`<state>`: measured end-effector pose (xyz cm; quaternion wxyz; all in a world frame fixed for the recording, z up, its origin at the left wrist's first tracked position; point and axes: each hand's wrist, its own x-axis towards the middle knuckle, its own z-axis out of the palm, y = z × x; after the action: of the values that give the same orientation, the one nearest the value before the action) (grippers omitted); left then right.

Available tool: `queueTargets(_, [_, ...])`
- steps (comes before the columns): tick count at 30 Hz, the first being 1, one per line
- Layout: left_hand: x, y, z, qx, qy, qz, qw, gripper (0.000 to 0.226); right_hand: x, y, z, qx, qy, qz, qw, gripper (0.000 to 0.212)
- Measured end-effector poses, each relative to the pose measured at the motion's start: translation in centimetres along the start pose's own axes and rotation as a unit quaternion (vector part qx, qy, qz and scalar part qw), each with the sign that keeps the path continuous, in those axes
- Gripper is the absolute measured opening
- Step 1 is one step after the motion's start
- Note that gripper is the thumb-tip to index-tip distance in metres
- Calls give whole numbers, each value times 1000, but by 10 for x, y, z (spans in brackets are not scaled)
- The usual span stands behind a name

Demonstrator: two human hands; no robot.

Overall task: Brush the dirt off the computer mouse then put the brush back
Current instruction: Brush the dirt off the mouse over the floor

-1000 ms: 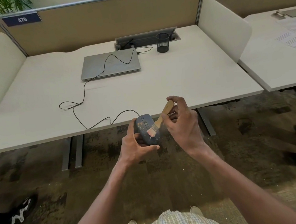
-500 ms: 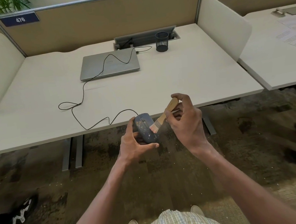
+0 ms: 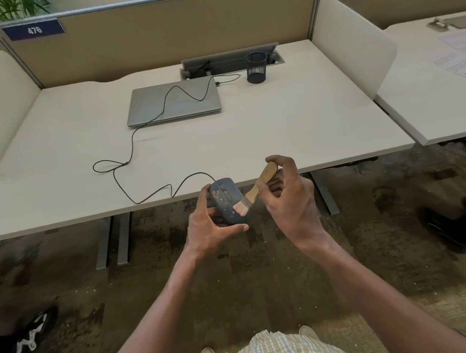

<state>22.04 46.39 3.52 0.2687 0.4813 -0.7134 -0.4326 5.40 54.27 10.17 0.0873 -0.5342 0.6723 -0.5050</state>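
Just off the table (image 3: 293,129) edge, over the floor, both hands meet in the air. Left hand (image 3: 211,230) cups the mouse (image 3: 227,202) from below-left, fingers curled round it; mouse long axis runs near-to-far, cord end away. Right hand (image 3: 288,196) pinches the brush (image 3: 256,189) handle, fingers closed; brush slants from upper right down-left, bristles touching the mouse's near right part. Pale specks remain on the mouse top, so brushing looks unfinished; next stroke likely runs along the long axis. Farther off: cord (image 3: 133,146), laptop (image 3: 173,102), mesh cup (image 3: 256,67), probably the brush's home, well apart.
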Motion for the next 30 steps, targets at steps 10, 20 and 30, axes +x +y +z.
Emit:
queueTargets(10, [1, -1, -3, -6, 8, -6, 1000, 124, -6, -5, -3, 37, 3, -15, 999, 43])
queueTargets(20, [-3, -3, -8, -3, 11, -6, 1000, 125, -11, 7, -9, 16, 14, -4, 1000, 39])
queueTargets(30, [-4, -3, -7, 14, 15, 1, 1000, 124, -10, 1, -10, 42, -1, -7, 999, 38])
